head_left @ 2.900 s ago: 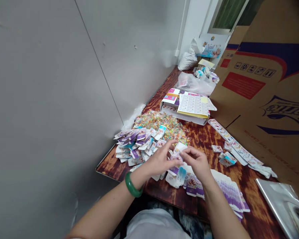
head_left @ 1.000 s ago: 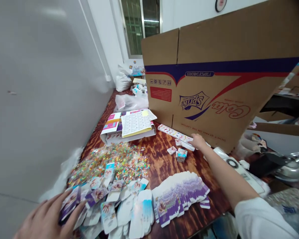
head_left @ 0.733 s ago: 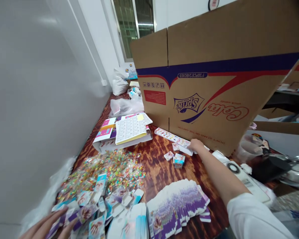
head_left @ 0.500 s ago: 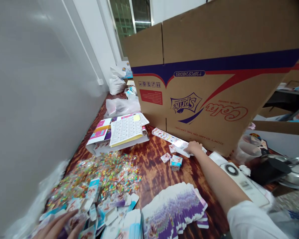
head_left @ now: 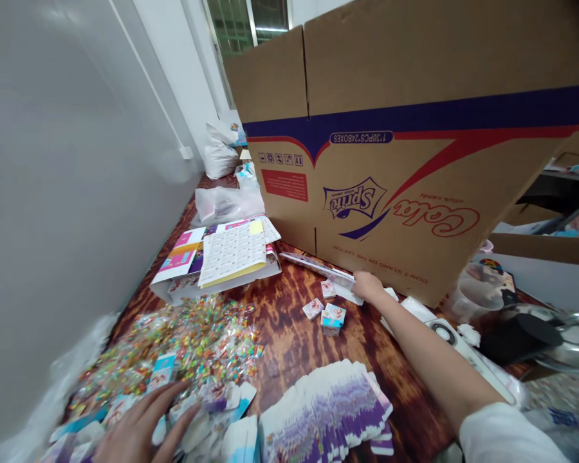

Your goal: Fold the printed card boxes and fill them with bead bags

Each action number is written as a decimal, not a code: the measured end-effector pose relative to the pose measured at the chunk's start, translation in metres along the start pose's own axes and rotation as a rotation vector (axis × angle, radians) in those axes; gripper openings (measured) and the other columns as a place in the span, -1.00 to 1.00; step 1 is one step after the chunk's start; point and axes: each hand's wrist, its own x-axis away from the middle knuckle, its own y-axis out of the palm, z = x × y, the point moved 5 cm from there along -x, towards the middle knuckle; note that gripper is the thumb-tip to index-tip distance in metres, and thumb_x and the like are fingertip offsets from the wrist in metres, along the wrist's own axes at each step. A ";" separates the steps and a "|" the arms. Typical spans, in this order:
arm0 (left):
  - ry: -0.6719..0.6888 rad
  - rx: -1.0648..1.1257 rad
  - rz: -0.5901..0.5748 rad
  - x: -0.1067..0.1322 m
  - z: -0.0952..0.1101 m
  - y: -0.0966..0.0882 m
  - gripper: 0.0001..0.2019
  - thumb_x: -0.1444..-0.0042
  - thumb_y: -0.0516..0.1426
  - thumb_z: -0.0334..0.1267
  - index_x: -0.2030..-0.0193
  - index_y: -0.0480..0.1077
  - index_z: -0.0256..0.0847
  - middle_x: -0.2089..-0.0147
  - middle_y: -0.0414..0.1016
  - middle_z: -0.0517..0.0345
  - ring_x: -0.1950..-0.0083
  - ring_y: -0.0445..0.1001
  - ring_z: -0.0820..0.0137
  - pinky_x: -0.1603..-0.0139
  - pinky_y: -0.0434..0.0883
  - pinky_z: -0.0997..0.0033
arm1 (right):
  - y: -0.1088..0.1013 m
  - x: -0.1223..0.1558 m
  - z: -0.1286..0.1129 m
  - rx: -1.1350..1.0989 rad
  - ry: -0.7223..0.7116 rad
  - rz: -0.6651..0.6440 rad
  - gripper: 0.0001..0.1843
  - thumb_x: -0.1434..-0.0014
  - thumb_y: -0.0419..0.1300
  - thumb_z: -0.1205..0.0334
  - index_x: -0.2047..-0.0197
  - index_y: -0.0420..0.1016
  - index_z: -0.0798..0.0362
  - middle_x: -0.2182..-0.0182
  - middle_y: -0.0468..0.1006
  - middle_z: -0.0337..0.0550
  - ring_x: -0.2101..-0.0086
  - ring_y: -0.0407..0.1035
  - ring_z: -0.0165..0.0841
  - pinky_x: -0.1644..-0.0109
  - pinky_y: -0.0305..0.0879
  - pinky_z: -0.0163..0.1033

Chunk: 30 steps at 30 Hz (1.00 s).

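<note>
My right hand (head_left: 367, 286) reaches far out to the foot of the big carton and grips a stack of long printed strips (head_left: 318, 267), tilted up on edge. Several small printed boxes (head_left: 333, 316) lie on the wood just in front of it. My left hand (head_left: 142, 427) is open, fingers spread over a heap of small blue, white and purple boxes (head_left: 212, 418). Beside that heap, flat purple and white cartons (head_left: 325, 411) are fanned out in a row. Behind my left hand spreads a pile of colourful candies in clear wrappers (head_left: 188, 341).
A large brown cardboard carton (head_left: 405, 173) stands upside down along the back. Printed sheets (head_left: 234, 251) lie on a flat display box to the left. At right are a white phone (head_left: 477, 354), clear plastic cups (head_left: 477, 296) and a metal lid (head_left: 572, 344). A grey wall borders the left.
The strips in my right hand have tipped from lying flat to standing on edge. My left hand has moved up and right over the heap, its fingers spreading. The view has shifted slightly.
</note>
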 end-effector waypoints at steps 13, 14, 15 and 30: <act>-0.460 1.195 -0.557 -0.121 0.148 0.069 -0.44 -0.03 0.01 0.20 0.03 0.39 -0.22 0.05 0.48 -0.06 -0.01 0.42 0.21 -0.11 0.26 0.26 | -0.113 0.008 -0.083 -0.508 -0.300 -0.104 -0.81 0.19 0.33 0.38 0.40 0.48 0.14 0.53 0.53 -0.16 0.53 0.40 -0.34 0.47 0.27 -0.32; -0.554 1.354 -0.627 -0.128 0.158 0.081 -0.34 -0.02 -0.06 0.28 0.04 0.38 -0.29 0.08 0.49 -0.15 0.03 0.44 0.19 -0.09 0.28 0.23 | -0.116 0.017 -0.091 -0.599 -0.320 -0.147 -0.81 0.16 0.31 0.38 0.39 0.47 0.15 0.54 0.53 -0.17 0.56 0.38 -0.37 0.50 0.26 -0.33; -0.607 1.518 -0.717 -0.135 0.169 0.092 -0.26 0.00 -0.11 0.33 0.02 0.36 -0.33 0.06 0.47 -0.21 0.02 0.44 0.16 -0.07 0.28 0.19 | -0.118 0.026 -0.099 -0.702 -0.330 -0.197 -0.82 0.15 0.30 0.40 0.38 0.46 0.16 0.55 0.53 -0.17 0.59 0.37 -0.38 0.52 0.26 -0.33; -0.927 1.794 -0.584 -0.124 0.126 0.090 -0.90 -0.07 0.09 -0.46 0.27 0.39 -0.40 0.40 0.52 0.01 0.38 0.49 0.37 0.11 0.41 0.26 | 0.000 0.213 -0.129 -1.423 -0.155 -0.321 -0.56 0.15 0.31 0.16 0.15 0.36 0.04 0.25 0.58 -0.12 0.35 0.49 -0.24 0.35 0.42 -0.21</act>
